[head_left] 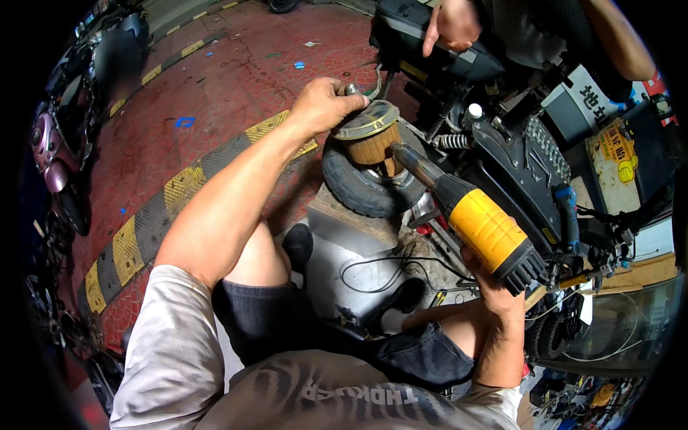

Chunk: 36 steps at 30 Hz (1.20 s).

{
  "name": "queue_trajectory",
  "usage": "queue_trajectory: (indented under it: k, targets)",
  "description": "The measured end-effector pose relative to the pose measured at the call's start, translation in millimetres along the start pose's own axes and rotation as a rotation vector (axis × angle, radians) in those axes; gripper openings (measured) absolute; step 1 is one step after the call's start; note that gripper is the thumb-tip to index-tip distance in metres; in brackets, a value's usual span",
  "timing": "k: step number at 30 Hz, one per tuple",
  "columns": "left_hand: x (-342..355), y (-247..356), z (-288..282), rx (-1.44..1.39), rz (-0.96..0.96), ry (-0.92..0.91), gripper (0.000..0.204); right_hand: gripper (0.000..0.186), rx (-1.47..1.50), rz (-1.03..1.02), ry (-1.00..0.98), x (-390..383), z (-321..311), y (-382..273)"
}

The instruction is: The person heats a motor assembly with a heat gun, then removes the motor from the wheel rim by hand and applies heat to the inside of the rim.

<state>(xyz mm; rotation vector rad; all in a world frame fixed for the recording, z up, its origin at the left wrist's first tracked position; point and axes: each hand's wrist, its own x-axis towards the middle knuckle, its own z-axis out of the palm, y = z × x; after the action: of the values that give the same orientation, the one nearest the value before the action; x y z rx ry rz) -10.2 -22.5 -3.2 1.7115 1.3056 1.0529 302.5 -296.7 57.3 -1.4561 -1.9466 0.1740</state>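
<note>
My left hand (328, 105) is closed on the upper part of a round metal hub piece (367, 122), near its short shaft. A copper-brown wound core (372, 145) shows beneath the plate, inside a black tyre (365, 193) resting on a low block (349, 231). My right hand (493, 287) grips a yellow-and-black power tool (480, 224) low at its rear, partly hidden by its body. The tool's dark nose reaches up-left to the side of the wound core; whether it touches cannot be made out exactly.
A scooter (519, 168) stands close at right, with a co-worker's hand (432, 32) above. Small hand tools and cables (383, 270) lie around the block. A striped speed bump (185, 188) crosses the red floor. Parked scooters (57, 158) line the left.
</note>
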Motion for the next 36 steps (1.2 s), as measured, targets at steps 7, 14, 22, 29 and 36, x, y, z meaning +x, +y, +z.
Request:
queue_trajectory:
  k: [7, 14, 22, 29, 36]
  targets:
    - [1, 7, -1, -0.046, -0.001, -0.007, 0.032, 0.020, 0.062, -0.189, -0.087, 12, -4, -10]
    - [1, 5, 0, -0.023, -0.029, 0.012, 0.031, 0.020, -0.018, -0.127, -0.037, 5, -4, -3]
    - [-2, 8, 5, -0.084, -0.035, -0.012, 0.026, 0.031, 0.180, 0.181, -0.005, -5, 2, -1]
    - [-2, 3, 5, -0.104, -0.020, -0.020, 0.033, 0.034, 0.033, -0.181, -0.158, 2, 7, -1]
    - [4, -1, 9, -0.131, -0.068, 0.031, 0.042, 0.023, 0.083, -0.168, -0.036, 12, 12, -11]
